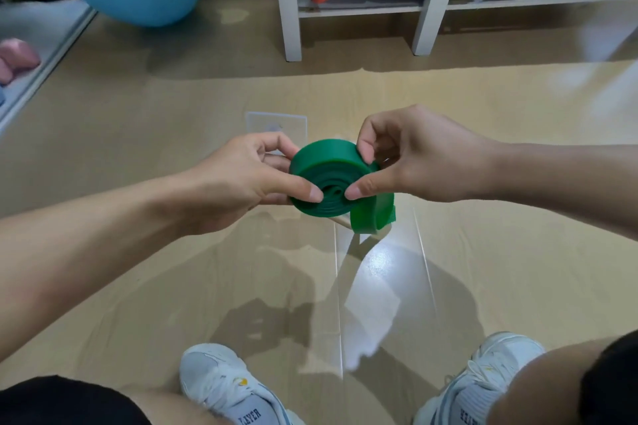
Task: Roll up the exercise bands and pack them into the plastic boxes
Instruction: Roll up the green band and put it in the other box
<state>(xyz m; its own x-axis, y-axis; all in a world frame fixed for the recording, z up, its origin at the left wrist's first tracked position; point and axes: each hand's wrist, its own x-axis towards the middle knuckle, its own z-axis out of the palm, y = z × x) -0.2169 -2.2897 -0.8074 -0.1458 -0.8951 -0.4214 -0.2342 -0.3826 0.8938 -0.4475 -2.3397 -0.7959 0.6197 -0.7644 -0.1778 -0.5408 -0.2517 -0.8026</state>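
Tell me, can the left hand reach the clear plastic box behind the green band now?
Probably not yet: the left hand grips the green band, as does the right hand. The clear box lies just beyond, unobstructed.

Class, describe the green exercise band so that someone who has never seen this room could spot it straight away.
Start at the tan floor in front of the white shelf legs. Above it, mid-frame, the left hand and right hand hold the green exercise band between them. It is the only green thing, coiled into a flat spiral with a short tail hanging loose at its right.
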